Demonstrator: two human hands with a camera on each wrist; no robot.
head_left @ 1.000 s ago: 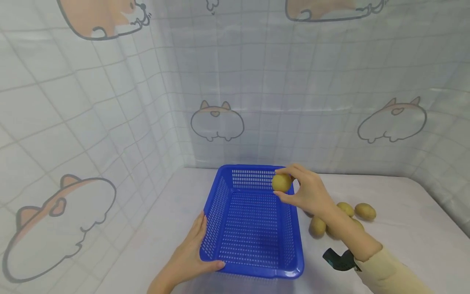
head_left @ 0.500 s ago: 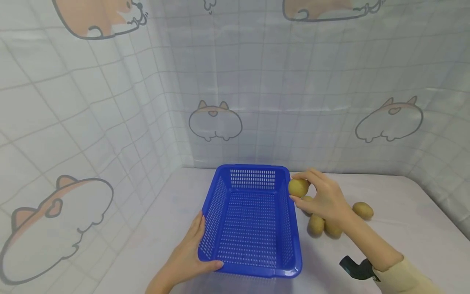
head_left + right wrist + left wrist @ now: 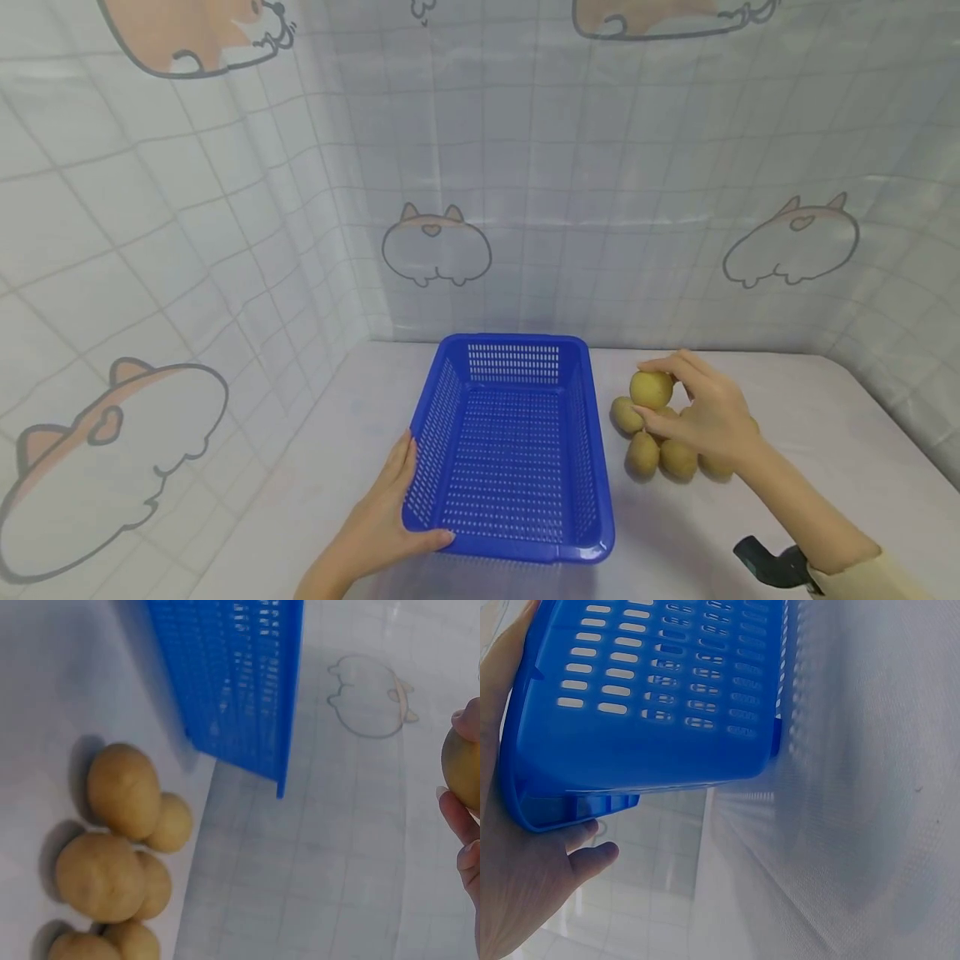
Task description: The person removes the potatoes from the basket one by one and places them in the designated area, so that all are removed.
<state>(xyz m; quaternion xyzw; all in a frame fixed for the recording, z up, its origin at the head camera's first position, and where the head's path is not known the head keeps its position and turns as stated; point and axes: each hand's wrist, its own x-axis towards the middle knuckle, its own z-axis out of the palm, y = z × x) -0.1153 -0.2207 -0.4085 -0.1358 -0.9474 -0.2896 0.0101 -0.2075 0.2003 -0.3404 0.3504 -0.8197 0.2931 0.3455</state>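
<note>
A blue slotted plastic basket [image 3: 517,508] stands on the white table, and nothing lies in it. My left hand [image 3: 408,512] grips its near left corner, thumb on the front rim; the left wrist view shows the basket [image 3: 652,697] against my palm [image 3: 517,885]. My right hand [image 3: 678,396] pinches a small yellow-brown potato [image 3: 649,388] just above a pile of several potatoes [image 3: 660,450] to the right of the basket. In the right wrist view the held potato [image 3: 461,769] is at the right edge and the pile [image 3: 120,847] lies below, beside the basket wall [image 3: 232,675].
A white gridded curtain with cartoon animals [image 3: 435,246] closes off the back and the left side. The white table [image 3: 810,417] runs on to the right of the potatoes. A black wrist mount [image 3: 776,567] sits on my right forearm.
My right hand carried the potato rightward, from over the basket's far right corner to above the pile on the table. My left hand stayed on the basket.
</note>
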